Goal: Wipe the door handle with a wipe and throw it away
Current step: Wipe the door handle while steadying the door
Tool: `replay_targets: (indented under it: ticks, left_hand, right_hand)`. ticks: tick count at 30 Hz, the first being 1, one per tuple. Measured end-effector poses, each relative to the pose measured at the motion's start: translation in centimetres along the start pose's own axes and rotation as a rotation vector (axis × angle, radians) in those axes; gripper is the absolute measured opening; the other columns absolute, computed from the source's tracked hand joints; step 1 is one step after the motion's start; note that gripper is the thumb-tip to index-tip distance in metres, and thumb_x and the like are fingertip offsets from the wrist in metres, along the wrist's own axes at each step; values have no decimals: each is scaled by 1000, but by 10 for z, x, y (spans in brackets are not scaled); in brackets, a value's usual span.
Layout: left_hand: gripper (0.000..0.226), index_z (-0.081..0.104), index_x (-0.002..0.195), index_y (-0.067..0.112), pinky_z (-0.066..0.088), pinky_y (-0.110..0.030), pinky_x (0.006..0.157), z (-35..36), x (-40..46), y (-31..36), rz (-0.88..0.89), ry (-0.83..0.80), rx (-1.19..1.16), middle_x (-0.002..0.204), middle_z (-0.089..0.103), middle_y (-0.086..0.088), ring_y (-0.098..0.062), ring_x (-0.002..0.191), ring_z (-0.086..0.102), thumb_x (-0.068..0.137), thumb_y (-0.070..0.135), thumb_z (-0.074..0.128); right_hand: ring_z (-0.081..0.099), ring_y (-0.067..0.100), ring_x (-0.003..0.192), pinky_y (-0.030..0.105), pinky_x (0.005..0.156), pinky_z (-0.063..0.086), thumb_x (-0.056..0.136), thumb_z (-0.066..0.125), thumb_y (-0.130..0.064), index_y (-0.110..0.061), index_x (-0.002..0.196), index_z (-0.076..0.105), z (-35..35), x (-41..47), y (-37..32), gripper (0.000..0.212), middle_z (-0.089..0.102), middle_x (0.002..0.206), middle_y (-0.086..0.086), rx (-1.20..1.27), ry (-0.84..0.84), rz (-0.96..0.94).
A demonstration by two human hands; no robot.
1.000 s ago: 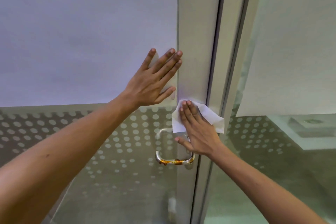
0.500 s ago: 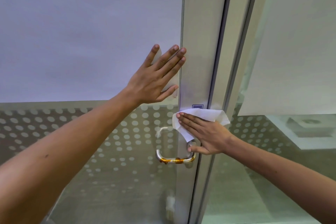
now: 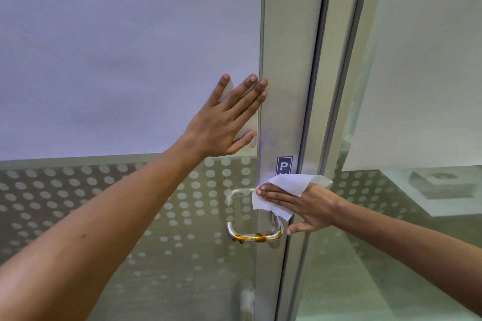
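The crumpled white paper wipe [image 3: 292, 185] is plain. The curved silver metal door handle [image 3: 254, 234] carries an orange-brown smear along its lower bar. The frosted glass door panel [image 3: 130, 47] is pale lilac-grey above, with rows of white dots below. A small blue sticker [image 3: 284, 165] bears a white letter P.

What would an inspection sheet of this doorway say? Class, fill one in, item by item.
Surface: glass door, frosted above, dotted film below, metal frame.
Job's things: door handle, its lower bar smeared with orange-brown residue; white wipe laid against the frame above it.
Clutter: nothing seen.
Grippers: left hand flat on the glass, fingers spread; right hand pressing the wipe flat to the frame.
Cables: nothing seen.
Surroundings: blue sticker with a letter P; second glass panel to the right.
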State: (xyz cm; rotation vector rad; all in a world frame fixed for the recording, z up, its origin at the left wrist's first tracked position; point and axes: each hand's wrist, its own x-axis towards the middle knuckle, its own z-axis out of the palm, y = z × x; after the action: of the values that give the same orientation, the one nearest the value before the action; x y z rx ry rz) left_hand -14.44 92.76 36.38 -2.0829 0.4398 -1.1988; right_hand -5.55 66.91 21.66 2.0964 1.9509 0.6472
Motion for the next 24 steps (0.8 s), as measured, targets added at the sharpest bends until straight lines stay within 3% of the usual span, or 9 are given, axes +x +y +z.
replay_targets:
  ticks: [1, 2, 4, 8, 12, 20, 24]
  left_hand:
    - [74, 19, 157, 4, 9, -59, 120, 0, 0, 0, 0, 1, 0, 165, 19, -15, -32, 152, 18, 100, 50, 31]
    - [75, 19, 158, 4, 9, -59, 120, 0, 0, 0, 0, 2, -1, 165, 19, -15, -32, 152, 18, 100, 50, 31]
    - [75, 17, 158, 4, 5, -58, 121, 0, 0, 0, 2, 1, -1, 165, 19, -15, -32, 153, 18, 100, 51, 31]
    - [76, 16, 158, 4, -1, -56, 121, 0, -1, 0, 1, 0, 0, 165, 17, -15, -32, 153, 16, 100, 51, 30]
    - [76, 17, 158, 4, 0, -57, 121, 0, 0, 1, 3, 2, 7, 165, 18, -15, -33, 153, 17, 100, 51, 31]
    - [77, 16, 158, 3, 4, -59, 120, -1, 1, 1, -1, -8, 8, 165, 16, -16, -33, 153, 15, 100, 52, 30]
    - [77, 16, 157, 2, 6, -60, 120, 0, 0, 2, 3, 4, 13, 165, 16, -17, -34, 153, 16, 100, 52, 31]
  right_hand:
    - [8, 12, 152, 21, 111, 29, 89, 40, -71, -10, 155, 14, 4, 0, -2, 94, 11, 165, -1, 45, 7, 7]
    - [4, 13, 152, 29, 121, 14, 90, 42, -68, -9, 155, 11, 8, 0, -3, 93, 8, 165, 0, 79, 13, 20]
    - [2, 14, 152, 32, 124, 1, 91, 47, -65, -7, 155, 13, 10, 1, -4, 93, 8, 165, 2, 111, 20, 54]
    - [6, 18, 152, 42, 123, 16, 92, 44, -64, -6, 155, 12, 7, 2, -5, 92, 10, 165, 5, 138, 17, 77]
    - [5, 19, 153, 45, 122, 18, 93, 34, -66, -5, 155, 11, 0, 2, 2, 89, 8, 165, 7, 120, 27, 103]
    - [2, 17, 152, 32, 124, 7, 93, 37, -67, -7, 155, 8, -28, 7, 13, 91, 6, 164, 6, -6, 117, 207]
    - [-1, 17, 153, 32, 123, 16, 94, 32, -68, -9, 155, 1, -26, 9, 13, 91, 3, 165, 7, 7, 103, 231]
